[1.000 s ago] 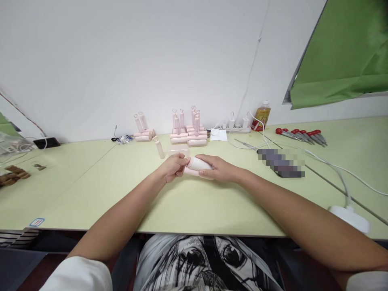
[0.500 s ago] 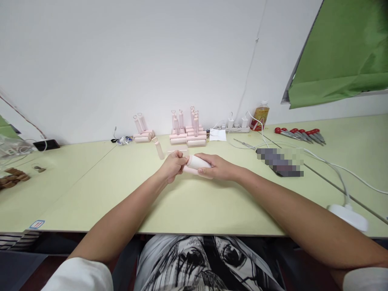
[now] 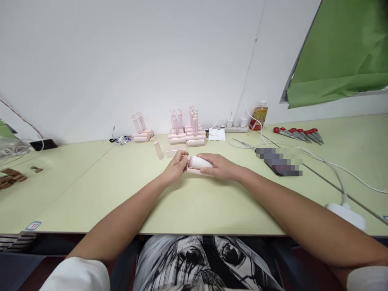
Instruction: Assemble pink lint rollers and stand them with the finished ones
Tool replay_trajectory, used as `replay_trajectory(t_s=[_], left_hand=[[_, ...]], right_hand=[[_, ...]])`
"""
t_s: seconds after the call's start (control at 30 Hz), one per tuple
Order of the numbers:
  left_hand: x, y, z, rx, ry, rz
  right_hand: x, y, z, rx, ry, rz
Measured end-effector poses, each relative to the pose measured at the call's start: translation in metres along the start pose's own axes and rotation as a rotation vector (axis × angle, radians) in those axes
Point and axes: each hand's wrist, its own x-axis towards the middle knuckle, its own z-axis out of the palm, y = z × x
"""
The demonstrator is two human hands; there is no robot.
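Observation:
A small pink roller with a white drum [image 3: 198,162] lies across the middle of the pale green table [image 3: 91,182]. My right hand [image 3: 220,166] is wrapped around its right part. My left hand [image 3: 176,165] pinches the roller's left end with the fingertips. Just behind the hands, a loose pink handle [image 3: 158,148] and a clear flat strip [image 3: 173,153] rest on the table.
Finished pink rollers stand in groups [image 3: 186,129] [image 3: 140,129] along the wall. To the right are a power strip [image 3: 233,128], a drink bottle [image 3: 259,115], red-handled screwdrivers [image 3: 298,134], a blurred dark object [image 3: 277,161], white cables and a white lamp base [image 3: 345,212]. Brown pieces [image 3: 10,178] lie far left.
Both hands and the roller have shifted slightly farther from me. My left fingers have loosened from a closed fist to a fingertip pinch at the roller's end.

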Motion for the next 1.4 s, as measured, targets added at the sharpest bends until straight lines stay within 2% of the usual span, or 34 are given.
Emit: replay_trajectory(t_s=[0.1,0.23,0.4,0.5,0.67,1.03,1.4], left_hand=[[-0.002,-0.002,-0.003,0.015,-0.076,0.042],[-0.006,-0.004,-0.002,0.112,-0.069,0.1],[-0.009,-0.007,0.01,-0.017,-0.118,-0.097],[-0.009,-0.009,0.017,-0.078,-0.098,-0.118],[-0.008,-0.009,0.019,-0.048,-0.045,-0.052],[-0.006,-0.017,0.018,-0.041,-0.062,-0.023],[-0.008,-0.01,0.018,-0.046,-0.068,-0.051]], right_hand=[[-0.001,0.008,0.002,-0.045,0.036,-0.01],[-0.002,0.014,0.006,-0.071,0.074,-0.008],[-0.003,0.01,0.013,-0.117,0.088,-0.038],[-0.003,0.007,0.015,-0.113,0.078,-0.03],[-0.004,0.006,0.015,-0.107,0.062,-0.012],[-0.004,0.007,0.015,-0.121,0.041,0.007],[-0.004,0.007,0.015,-0.135,0.034,0.002]])
